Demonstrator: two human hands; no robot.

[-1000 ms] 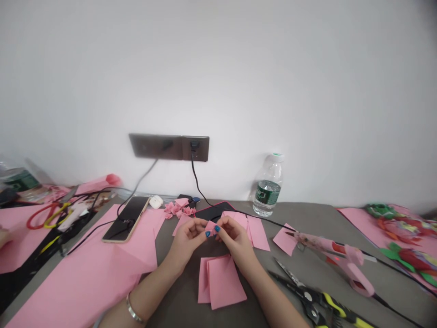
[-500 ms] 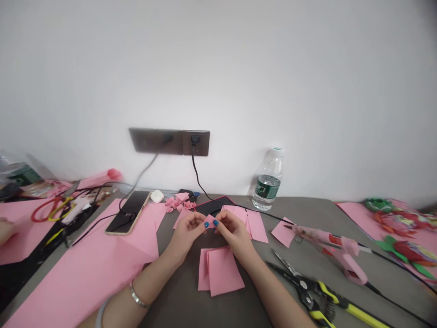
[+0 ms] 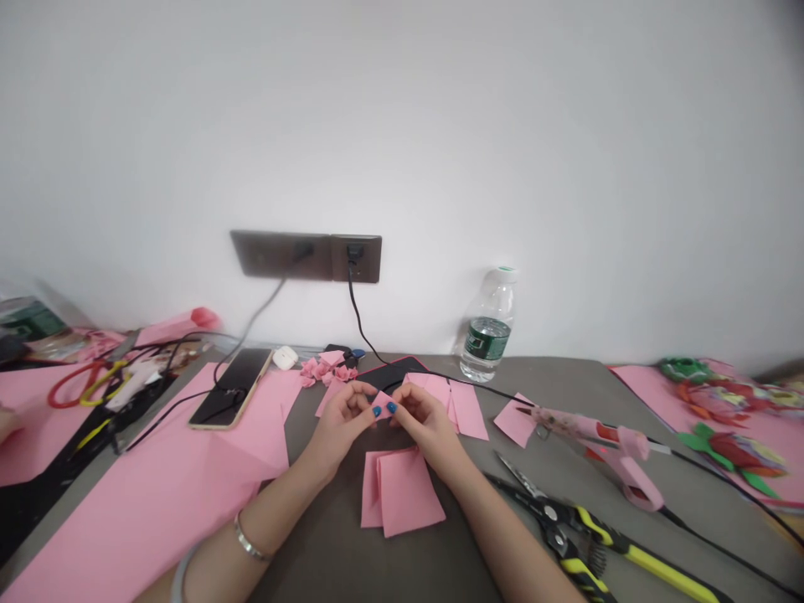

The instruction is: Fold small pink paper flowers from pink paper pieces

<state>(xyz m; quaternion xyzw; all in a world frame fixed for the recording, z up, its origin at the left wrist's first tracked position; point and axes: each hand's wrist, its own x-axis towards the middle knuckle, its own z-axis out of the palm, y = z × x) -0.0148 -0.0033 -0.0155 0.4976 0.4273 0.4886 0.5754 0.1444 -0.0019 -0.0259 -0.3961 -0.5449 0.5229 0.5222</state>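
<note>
My left hand (image 3: 339, 423) and my right hand (image 3: 422, 424) meet over the grey table (image 3: 565, 394), both pinching a small folded piece of pink paper (image 3: 380, 405) between thumbs and fingertips. The thumbnails are blue. A metal bracelet is on my left wrist. Just below the hands lie pink paper squares (image 3: 402, 501), stacked. More pink squares (image 3: 461, 405) lie behind my right hand, and one (image 3: 515, 420) to its right. Several small folded pink pieces (image 3: 327, 368) sit behind my left hand.
A pink glue gun (image 3: 612, 452) with a black cord and yellow-handled pliers (image 3: 596, 544) lie at right. A phone (image 3: 231, 387) on a cable rests on large pink sheets (image 3: 157, 494) at left. A water bottle (image 3: 487, 328) stands by the wall. Paper flowers (image 3: 729, 419) lie far right.
The view has tilted and drifted slightly, so everything sits a little lower-left in frame. My hands keep working the small pink piece in the same spot.
</note>
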